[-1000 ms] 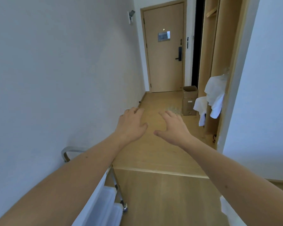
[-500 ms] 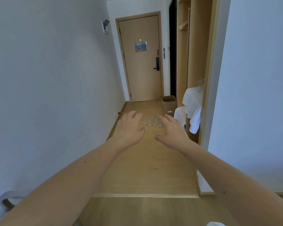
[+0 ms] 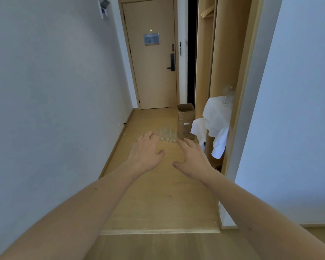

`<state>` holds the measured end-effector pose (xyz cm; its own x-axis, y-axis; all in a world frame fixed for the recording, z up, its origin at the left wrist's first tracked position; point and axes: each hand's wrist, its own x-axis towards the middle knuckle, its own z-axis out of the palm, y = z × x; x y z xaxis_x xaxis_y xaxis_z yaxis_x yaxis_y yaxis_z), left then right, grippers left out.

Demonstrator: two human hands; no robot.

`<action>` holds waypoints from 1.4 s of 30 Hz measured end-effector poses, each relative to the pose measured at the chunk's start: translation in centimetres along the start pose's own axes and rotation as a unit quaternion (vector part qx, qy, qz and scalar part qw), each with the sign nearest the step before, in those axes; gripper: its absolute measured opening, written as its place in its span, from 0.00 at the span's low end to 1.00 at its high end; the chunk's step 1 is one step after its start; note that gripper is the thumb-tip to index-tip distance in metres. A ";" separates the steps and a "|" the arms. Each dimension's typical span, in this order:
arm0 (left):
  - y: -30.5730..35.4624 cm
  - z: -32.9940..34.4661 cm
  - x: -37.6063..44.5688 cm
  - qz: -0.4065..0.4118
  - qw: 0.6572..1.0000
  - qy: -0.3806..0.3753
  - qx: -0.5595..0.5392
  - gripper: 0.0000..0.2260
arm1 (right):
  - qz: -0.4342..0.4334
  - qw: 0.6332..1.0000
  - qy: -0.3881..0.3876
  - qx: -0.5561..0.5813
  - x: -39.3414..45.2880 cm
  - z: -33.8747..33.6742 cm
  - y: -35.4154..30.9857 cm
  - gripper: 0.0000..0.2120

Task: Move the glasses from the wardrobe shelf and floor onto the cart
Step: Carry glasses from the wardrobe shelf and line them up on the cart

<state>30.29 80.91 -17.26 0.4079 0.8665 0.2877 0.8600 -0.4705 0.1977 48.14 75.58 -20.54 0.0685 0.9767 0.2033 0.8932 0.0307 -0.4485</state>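
Reaching out with flat, empty fingers, the left hand [image 3: 147, 156] and right hand [image 3: 192, 160] sit mid-frame, just below the floor glasses [image 3: 167, 136], which lie farther ahead between them.

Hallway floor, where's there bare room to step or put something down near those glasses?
Bare wood floor runs from the threshold strip up to the glasses on the floor, and along the left wall's baseboard. It is crowded on the right: cardboard box and hanging white cloths at the wardrobe.
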 end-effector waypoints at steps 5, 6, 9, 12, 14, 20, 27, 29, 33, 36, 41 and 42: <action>-2.7 1.8 7.0 0.035 0.999 0.009 -0.013 0.26 | 0.010 1.000 0.004 -0.021 6.3 1.3 0.5 0.38; -3.4 2.0 8.7 0.043 0.999 0.015 -0.018 0.26 | 0.014 1.000 0.009 -0.023 7.9 1.5 0.6 0.38; -5.0 2.8 13.7 0.051 0.998 0.015 -0.036 0.23 | 0.038 0.999 0.021 -0.027 12.5 1.6 0.8 0.39; -6.9 4.0 18.7 0.061 0.996 0.002 -0.062 0.23 | 0.057 0.997 0.032 -0.030 17.1 1.6 0.9 0.37; -8.0 4.8 21.9 0.069 0.994 0.004 -0.079 0.25 | 0.068 0.996 0.033 -0.039 20.1 1.8 1.3 0.36; -10.9 7.2 29.3 0.083 0.992 -0.008 -0.097 0.26 | 0.105 0.993 0.030 -0.043 26.7 3.3 1.7 0.39; -12.3 9.2 35.1 0.108 0.987 -0.021 -0.121 0.26 | 0.137 0.988 0.018 -0.062 31.8 4.2 3.0 0.38; -12.3 9.8 36.5 0.117 0.986 -0.019 -0.115 0.25 | 0.143 0.987 0.016 -0.070 33.2 4.3 3.7 0.38; -12.4 11.3 39.7 0.125 0.986 -0.021 -0.108 0.25 | 0.151 0.985 0.010 -0.078 36.3 4.6 5.6 0.37; -12.3 12.5 42.4 0.125 0.986 -0.024 -0.107 0.25 | 0.154 0.985 0.009 -0.078 39.0 4.9 7.7 0.37; -11.8 14.1 47.4 0.131 0.984 -0.043 -0.114 0.25 | 0.158 0.985 0.015 -0.069 44.4 5.3 11.1 0.37; -11.7 14.3 48.6 0.134 0.983 -0.042 -0.114 0.24 | 0.160 0.985 0.018 -0.061 45.4 5.4 11.8 0.37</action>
<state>44.44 130.92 -18.98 0.6429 0.7122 0.2818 0.6304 -0.7010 0.3334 59.44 121.46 -21.31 0.3690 0.9240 0.0999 0.8699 -0.3055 -0.3873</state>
